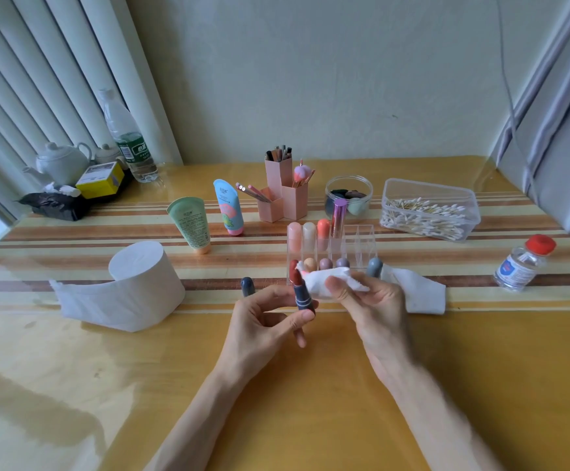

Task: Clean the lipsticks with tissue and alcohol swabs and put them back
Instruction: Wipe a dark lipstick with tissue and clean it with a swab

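Head view, centre: left fingers (277, 294) clamped the lipstick (301, 295), right fingers (339, 288) pinched tissue (324, 279) wiping its tip; swabs (423, 217) were likely next.

Lipstick (300, 287) tip partly covered by tissue (326, 282), organizer (361, 243) front partly behind tissue, green tube (190, 222) label illegible, forearms (188, 423) cut by bottom edge

Two hands and two forearms are in view, all uncovered. Left hand (264, 321): slender fingers, nails cut short, plain natural finish where a nail shows. Right hand (375, 307): the same slim build, with knuckle ridges showing on its back; its nails are mostly hidden. Left forearm (205, 419) and right forearm (440, 419): lean, bare along the whole length that shows, down to the lower frame edge. The right forearm's outline is slightly blurred.
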A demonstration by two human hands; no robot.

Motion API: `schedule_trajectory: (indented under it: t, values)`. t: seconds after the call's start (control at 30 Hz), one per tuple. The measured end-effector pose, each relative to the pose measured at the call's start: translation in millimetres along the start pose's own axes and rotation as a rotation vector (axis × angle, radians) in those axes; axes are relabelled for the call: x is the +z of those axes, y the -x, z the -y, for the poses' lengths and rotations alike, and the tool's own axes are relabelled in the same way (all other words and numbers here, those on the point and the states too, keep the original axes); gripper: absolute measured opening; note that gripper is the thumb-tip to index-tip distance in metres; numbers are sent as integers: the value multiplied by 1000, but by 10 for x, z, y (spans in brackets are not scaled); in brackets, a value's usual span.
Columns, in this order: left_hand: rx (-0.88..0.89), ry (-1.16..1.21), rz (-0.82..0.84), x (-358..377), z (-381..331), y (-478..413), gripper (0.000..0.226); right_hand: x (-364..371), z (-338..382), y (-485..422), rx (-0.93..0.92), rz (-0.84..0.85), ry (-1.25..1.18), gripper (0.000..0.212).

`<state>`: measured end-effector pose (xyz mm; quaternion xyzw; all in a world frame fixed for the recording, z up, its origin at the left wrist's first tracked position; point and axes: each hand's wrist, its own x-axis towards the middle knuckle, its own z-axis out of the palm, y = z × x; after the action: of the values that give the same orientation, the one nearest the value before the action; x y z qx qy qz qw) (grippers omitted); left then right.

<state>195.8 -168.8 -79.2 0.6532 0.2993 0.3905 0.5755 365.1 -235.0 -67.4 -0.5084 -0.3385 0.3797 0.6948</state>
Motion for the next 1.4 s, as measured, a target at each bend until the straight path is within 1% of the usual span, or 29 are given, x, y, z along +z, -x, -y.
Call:
schedule_trajectory:
  t: [0.07,0.17,0.23,0.37,0.4,0.47,0.57,0.67,0.77,0.87,1.03,1.27,1.33,1.4]
  values:
    - [0,-47,-21,-14,-6,-3,21,-59,68,-27,-7,-117,-41,22]
    - [-8,-177,-15,-6,-8,-2,17,-138,134,-64,0,-240,-69,26]
    - [-2,-230,-60,8,-31,8,17,-155,147,-75,16,-251,-77,26]
    - [38,-321,-292,-116,-70,-38,20,-145,156,-55,-6,-205,-81,25]
    - [48,-340,-328,-159,-73,-54,20,-147,155,-55,-10,-194,-88,23]
    - [52,-411,-345,-195,-52,-67,18,-155,150,-65,-6,-185,-107,18]
    - [21,-496,-263,-97,27,-23,23,-155,164,-68,7,-187,-118,16]
    - [15,-493,-144,28,88,13,17,-158,168,-65,11,-197,-142,18]
    - [42,-488,-73,108,72,-3,14,-162,168,-67,19,-202,-137,26]
    - [47,-533,-15,137,76,5,14,-160,175,-66,27,-215,-132,28]
    - [51,-686,0,166,100,38,20,-151,174,-64,19,-197,-121,25]
    - [113,-739,-13,164,172,20,24,-157,168,-67,4,-181,-132,25]
    - [125,-763,-2,164,182,20,27,-162,157,-76,4,-191,-117,35]
    - [132,-777,3,162,181,19,30,-165,150,-83,-2,-198,-108,52]
